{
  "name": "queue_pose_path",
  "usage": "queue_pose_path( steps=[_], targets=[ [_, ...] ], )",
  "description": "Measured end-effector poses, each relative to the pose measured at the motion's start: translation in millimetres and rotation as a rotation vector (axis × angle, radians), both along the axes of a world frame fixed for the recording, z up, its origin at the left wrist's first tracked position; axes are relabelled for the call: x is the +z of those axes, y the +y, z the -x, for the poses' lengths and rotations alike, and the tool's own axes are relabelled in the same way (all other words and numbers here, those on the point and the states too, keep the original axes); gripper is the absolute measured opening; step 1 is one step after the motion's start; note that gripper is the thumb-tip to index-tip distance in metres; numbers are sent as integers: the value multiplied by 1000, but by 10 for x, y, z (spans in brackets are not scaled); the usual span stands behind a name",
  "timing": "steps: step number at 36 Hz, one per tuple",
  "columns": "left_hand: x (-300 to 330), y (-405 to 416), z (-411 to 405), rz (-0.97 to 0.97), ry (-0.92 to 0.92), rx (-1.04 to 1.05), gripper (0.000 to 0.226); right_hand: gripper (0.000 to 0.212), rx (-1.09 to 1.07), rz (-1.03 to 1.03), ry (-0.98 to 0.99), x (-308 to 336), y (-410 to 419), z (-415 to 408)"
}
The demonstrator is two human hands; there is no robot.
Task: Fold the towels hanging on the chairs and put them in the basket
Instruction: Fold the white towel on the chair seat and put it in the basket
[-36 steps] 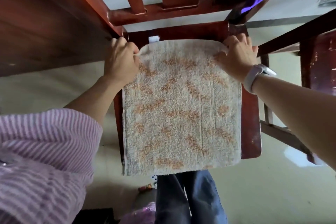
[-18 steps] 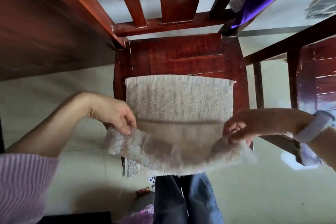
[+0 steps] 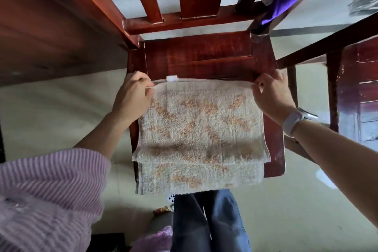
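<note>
The towel [image 3: 201, 129] lies on the chair seat [image 3: 196, 55], its near portion overhanging the front edge. The left hand [image 3: 132, 98] pinches the far-left corner; the right hand [image 3: 272, 96] pinches the far-right corner. The held edge runs left to right across the seat, on the side away from the person (label tab [image 3: 171, 78] uppermost). Judged next: fold again. The basket is not in view.

The head camera looks steeply down, close over the chair seat [image 3: 196, 55].
</note>
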State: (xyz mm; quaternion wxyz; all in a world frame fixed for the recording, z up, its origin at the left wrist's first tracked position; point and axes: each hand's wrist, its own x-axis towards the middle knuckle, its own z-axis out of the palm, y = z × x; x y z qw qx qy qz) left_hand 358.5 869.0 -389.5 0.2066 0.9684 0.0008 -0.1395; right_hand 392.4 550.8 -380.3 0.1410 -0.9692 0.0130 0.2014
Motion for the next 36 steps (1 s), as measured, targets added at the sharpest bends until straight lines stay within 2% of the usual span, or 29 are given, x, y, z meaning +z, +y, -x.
queue_pose_path(
  steps=[6,9,17,25,29,36],
  targets=[
    [14,26,-69,57,111,80,16,23,-24,-35,61,29,50,41],
    [33,51,-91,30,151,47,21,23,-42,-78,104,57,49,33],
    [222,102,20,123,96,126,17,20,-27,-132,204,160,-83,44],
    [593,197,-16,169,106,58,13,19,50,-177,28,462,-276,173],
    [830,196,78,170,36,-35,15,17,57,-189,-102,721,-353,332],
    [1406,108,315,236,-95,-3,10,12,36,-248,-188,1378,-462,583]
  ],
)
